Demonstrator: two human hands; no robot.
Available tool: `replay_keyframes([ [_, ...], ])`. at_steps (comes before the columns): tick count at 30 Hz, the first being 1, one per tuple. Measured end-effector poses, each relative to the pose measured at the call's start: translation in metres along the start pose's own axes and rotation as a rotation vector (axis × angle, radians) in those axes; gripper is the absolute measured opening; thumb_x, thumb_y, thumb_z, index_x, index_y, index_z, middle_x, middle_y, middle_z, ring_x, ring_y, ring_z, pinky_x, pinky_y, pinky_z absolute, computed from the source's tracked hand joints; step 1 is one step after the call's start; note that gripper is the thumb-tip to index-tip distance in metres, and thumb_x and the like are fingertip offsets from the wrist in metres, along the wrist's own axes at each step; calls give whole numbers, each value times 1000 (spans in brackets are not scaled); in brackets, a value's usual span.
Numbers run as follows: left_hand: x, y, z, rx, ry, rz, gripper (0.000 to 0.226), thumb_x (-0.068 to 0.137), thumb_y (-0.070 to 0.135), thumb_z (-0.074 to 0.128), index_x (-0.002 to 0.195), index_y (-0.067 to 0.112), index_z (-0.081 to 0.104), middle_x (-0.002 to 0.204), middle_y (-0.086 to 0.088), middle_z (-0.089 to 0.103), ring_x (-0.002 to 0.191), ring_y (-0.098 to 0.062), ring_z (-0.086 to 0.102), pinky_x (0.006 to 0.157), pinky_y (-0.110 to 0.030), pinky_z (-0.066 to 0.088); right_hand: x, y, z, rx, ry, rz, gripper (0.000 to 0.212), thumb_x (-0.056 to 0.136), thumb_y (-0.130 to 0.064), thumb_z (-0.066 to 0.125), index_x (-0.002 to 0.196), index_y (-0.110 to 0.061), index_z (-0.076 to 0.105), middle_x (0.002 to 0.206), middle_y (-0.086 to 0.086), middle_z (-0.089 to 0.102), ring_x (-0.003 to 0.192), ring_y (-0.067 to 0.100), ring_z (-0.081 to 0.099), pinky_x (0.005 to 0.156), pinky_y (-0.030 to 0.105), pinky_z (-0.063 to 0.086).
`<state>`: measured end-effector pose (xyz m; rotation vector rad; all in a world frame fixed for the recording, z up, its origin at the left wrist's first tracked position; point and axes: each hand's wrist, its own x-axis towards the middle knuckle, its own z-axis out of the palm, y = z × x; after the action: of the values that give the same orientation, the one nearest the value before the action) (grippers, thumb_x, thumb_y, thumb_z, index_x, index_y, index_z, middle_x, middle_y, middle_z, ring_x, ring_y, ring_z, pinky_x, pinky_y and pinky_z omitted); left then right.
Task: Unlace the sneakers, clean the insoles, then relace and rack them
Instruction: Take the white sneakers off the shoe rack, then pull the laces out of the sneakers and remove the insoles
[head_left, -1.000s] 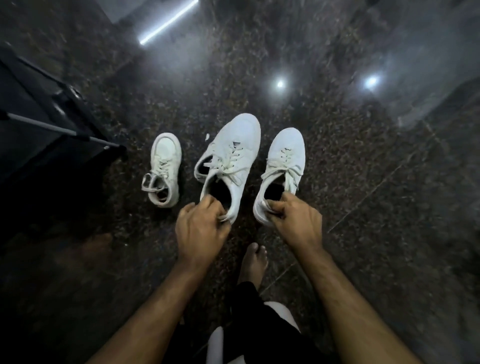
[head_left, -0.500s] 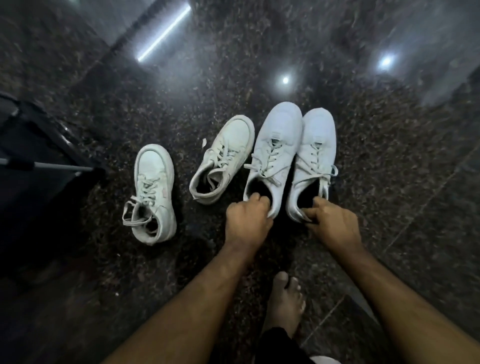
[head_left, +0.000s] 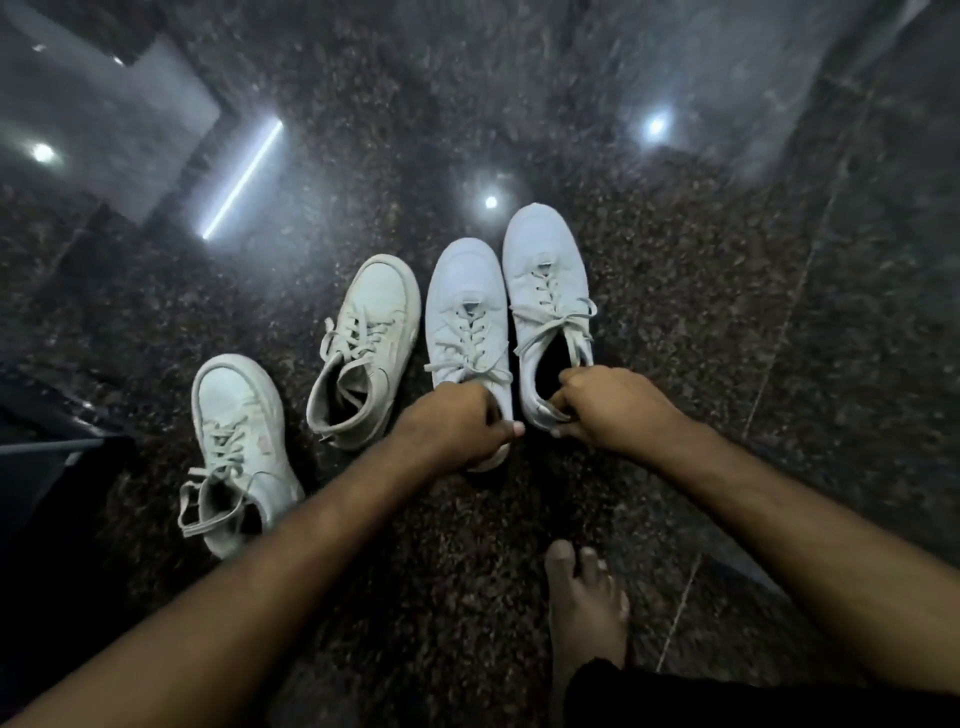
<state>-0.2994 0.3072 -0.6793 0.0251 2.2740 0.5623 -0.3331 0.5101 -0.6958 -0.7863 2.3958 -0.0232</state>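
Observation:
Several white laced sneakers stand on the dark speckled floor. My left hand (head_left: 457, 421) grips the heel of a low white sneaker (head_left: 465, 301). Right beside it, my right hand (head_left: 608, 408) grips the heel of its partner sneaker (head_left: 545, 270), which sits slightly farther forward. Both point away from me and almost touch side by side. Two creamier high-top sneakers lie to the left: one (head_left: 371, 332) close to the held pair, another (head_left: 236, 441) nearer me at the far left. All have their laces threaded.
My bare foot (head_left: 582, 618) rests on the floor below my right hand. A dark bag or case with a grey bar (head_left: 52, 447) sits at the left edge. The polished granite floor (head_left: 727, 364) reflects ceiling lights.
Both hands have carried the low pair to the right and set them close together. The view has shifted, bringing the second high-top sneaker into sight on the left.

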Motion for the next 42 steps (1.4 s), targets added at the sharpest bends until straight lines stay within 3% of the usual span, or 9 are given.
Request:
replay_keyframes([
  [3,-14,-4,0,31,-70,102,37,91,51,64,90,14,69,90,-5,69,89,-24,65,75,-33,51,-8,-7,12,32,32,11,25,87,-43,63,79,-23,51,88,-5,48,89,25,63,61,33,34],
  [7,-37,-5,10,94,-78,118,46,87,45,71,119,13,62,114,-9,58,106,-30,61,91,-43,51,-16,-21,19,74,57,83,16,83,-32,64,84,-22,53,93,1,56,90,31,64,61,35,38],
  [14,-25,16,24,560,97,114,32,101,27,46,128,11,54,127,-12,60,113,-34,64,77,-40,44,-32,-27,17,19,-70,-63,26,93,-46,56,99,-22,63,103,-1,57,96,24,62,65,33,42],
  [17,-33,12,27,642,114,120,30,101,26,44,124,13,59,124,-8,65,110,-31,66,81,-39,45,-39,-24,4,141,-26,-12,34,93,-57,52,99,-27,66,100,-6,68,96,19,65,67,29,43],
  [23,-45,-20,28,498,312,153,23,95,36,53,107,18,61,110,-4,65,104,-30,63,77,-39,49,-24,-8,-28,459,551,141,18,86,-43,70,91,-26,66,84,-13,59,75,7,55,67,28,44],
  [27,-46,-5,27,75,396,220,20,96,40,59,102,21,58,104,1,60,97,-24,60,76,-39,48,-8,6,-22,428,556,218,19,84,-30,73,91,-26,56,92,-7,54,80,14,54,74,35,48],
  [32,-50,15,35,-158,451,286,20,94,35,63,110,24,60,102,6,59,93,-17,59,77,-41,51,-11,14,5,484,521,266,11,85,-24,69,93,-26,61,94,-7,65,88,16,62,78,39,53],
  [37,-30,23,56,247,308,479,41,91,33,63,130,19,59,130,-2,55,118,-26,51,92,-46,48,-14,17,22,505,606,233,19,84,-27,73,96,-23,59,94,-7,56,84,12,55,74,32,46],
  [42,-25,15,70,577,393,535,27,84,32,42,95,16,61,94,-4,62,96,-27,60,85,-41,46,-8,10,27,517,642,188,18,82,-32,73,91,-24,59,87,-9,60,79,10,57,72,31,48],
])
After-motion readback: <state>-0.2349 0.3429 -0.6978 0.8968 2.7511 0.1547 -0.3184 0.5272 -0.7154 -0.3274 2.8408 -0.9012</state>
